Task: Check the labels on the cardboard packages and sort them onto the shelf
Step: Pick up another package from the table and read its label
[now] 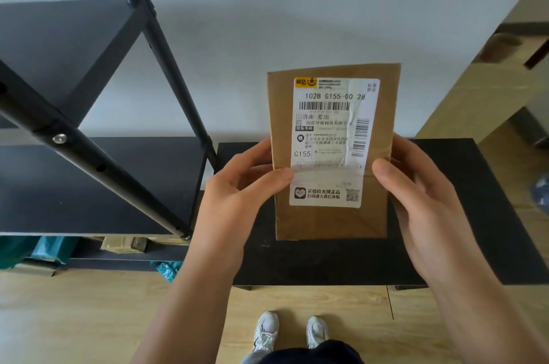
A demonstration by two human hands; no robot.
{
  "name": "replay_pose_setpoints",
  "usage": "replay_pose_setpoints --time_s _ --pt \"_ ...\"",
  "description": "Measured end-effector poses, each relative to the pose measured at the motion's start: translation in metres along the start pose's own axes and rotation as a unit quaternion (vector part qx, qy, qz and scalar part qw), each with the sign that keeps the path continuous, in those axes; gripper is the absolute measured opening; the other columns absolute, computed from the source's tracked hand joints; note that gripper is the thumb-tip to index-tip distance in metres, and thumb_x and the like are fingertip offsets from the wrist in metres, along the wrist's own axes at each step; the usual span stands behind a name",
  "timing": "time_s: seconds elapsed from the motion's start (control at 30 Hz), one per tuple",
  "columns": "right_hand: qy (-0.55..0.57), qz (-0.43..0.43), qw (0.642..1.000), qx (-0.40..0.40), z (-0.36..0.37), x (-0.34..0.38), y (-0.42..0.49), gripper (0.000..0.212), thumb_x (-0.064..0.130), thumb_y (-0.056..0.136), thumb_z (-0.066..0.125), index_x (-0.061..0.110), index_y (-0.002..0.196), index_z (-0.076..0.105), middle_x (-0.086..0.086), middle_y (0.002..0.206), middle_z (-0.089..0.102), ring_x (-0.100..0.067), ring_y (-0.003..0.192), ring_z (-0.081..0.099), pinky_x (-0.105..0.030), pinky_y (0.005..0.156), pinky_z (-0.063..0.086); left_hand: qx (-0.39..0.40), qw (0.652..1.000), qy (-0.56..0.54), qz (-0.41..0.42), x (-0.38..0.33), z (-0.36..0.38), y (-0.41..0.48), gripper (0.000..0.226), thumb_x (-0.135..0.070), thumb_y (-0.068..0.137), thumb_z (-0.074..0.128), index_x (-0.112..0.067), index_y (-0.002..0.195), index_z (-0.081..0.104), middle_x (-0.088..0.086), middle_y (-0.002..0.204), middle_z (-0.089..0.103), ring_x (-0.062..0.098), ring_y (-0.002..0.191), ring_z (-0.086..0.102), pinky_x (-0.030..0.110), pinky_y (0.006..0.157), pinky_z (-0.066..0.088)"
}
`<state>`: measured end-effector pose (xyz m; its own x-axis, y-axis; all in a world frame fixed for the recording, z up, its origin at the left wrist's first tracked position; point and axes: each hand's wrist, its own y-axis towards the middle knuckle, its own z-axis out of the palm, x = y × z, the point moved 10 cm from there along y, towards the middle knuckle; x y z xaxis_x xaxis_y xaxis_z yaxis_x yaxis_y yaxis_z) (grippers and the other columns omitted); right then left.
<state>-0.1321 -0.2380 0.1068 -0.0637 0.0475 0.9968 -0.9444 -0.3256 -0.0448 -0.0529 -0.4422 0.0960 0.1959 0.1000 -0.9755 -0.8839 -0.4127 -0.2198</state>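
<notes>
package (332,224) upright, label (332,138) facing up for reading | left hand (234,200), right hand (416,194) grip pinching edges | above table (463,244) | shelf (89,185) beside

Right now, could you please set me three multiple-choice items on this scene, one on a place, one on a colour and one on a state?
1. Where is the black shelf relative to the cardboard package?
A. to its left
B. to its right
C. under it

2. What colour is the logo patch at the top of the label?
A. green
B. yellow
C. red

3. How is the package held?
A. lying on the table
B. in one hand
C. in both hands, label up

Answers:
1 A, the frame stands left of it.
2 B, the corner is yellow.
3 C, the left hand and right hand grip its sides.
</notes>
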Motion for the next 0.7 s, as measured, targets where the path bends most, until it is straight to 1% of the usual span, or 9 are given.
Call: replay_pose_setpoints --time_s 0.1,0.2,0.3,0.43,0.53,0.63,0.7 --pt "0.007 -0.028 1.0 0.007 0.0 0.011 -0.003 0.059 0.041 0.071 0.068 0.03 0.129 0.06 0.003 0.12 0.072 -0.016 0.119 0.065 -0.043 0.096 0.053 0.009 1.0 -0.001 0.023 -0.006 0.0 -0.003 0.054 -0.029 0.072 0.081 -0.025 0.125 0.069 -0.001 0.111 0.077 0.019 0.107 0.071 0.04 0.093 0.056" --pt "0.015 -0.045 0.999 0.005 -0.002 0.015 -0.005 0.062 0.042 0.07 0.069 0.027 0.129 0.06 0.001 0.122 0.071 -0.018 0.12 0.064 -0.039 0.095 0.055 0.011 0.999 -0.017 0.04 -0.011 0.0 -0.005 0.057 -0.028 0.067 0.075 -0.023 0.123 0.07 0.001 0.11 0.077 0.019 0.106 0.072 0.032 0.087 0.06" --pt "0.016 -0.056 0.998 0.01 -0.002 0.018 -0.005 0.062 0.042 0.07 0.075 0.027 0.128 0.059 0.002 0.122 0.071 -0.018 0.119 0.064 -0.039 0.095 0.055 0.015 0.998 -0.029 0.057 -0.017 0.003 -0.008 0.058 -0.026 0.066 0.074 -0.022 0.123 0.07 0.002 0.11 0.077 0.018 0.105 0.073 0.024 0.082 0.06" --pt "0.016 -0.065 0.998 0.014 -0.005 0.02 -0.005 0.057 0.037 0.072 0.074 0.028 0.126 0.059 0.003 0.12 0.071 -0.017 0.118 0.064 -0.041 0.096 0.054 0.015 0.997 -0.042 0.065 -0.02 0.007 -0.011 0.056 -0.02 0.066 0.072 -0.019 0.122 0.071 0.004 0.108 0.077 0.017 0.102 0.073 0.02 0.078 0.058" --pt "0.021 -0.06 0.998 0.018 -0.008 0.02 -0.006 0.053 0.036 0.073 0.067 0.029 0.126 0.06 0.003 0.12 0.072 -0.018 0.118 0.065 -0.04 0.094 0.055 0.009 0.997 -0.038 0.064 -0.02 0.009 -0.013 0.056 -0.024 0.066 0.073 -0.022 0.121 0.071 0.002 0.109 0.077 0.016 0.103 0.073 0.02 0.078 0.058" --pt "0.019 -0.048 0.998 0.023 -0.008 0.018 -0.007 0.054 0.036 0.074 0.073 0.031 0.126 0.06 0.004 0.12 0.071 -0.017 0.119 0.064 -0.042 0.094 0.052 -0.001 0.998 -0.03 0.059 -0.019 0.01 -0.017 0.057 -0.028 0.065 0.073 -0.024 0.123 0.071 0.0 0.107 0.077 0.015 0.103 0.073 0.021 0.081 0.059" --pt "0.007 -0.035 0.999 0.031 -0.007 0.016 -0.007 0.055 0.038 0.074 0.075 0.032 0.126 0.06 0.006 0.12 0.071 -0.015 0.118 0.065 -0.042 0.095 0.05 -0.017 0.998 -0.026 0.049 -0.017 0.009 -0.022 0.059 -0.032 0.064 0.073 -0.026 0.122 0.07 -0.003 0.104 0.078 0.012 0.1 0.073 0.019 0.079 0.059"
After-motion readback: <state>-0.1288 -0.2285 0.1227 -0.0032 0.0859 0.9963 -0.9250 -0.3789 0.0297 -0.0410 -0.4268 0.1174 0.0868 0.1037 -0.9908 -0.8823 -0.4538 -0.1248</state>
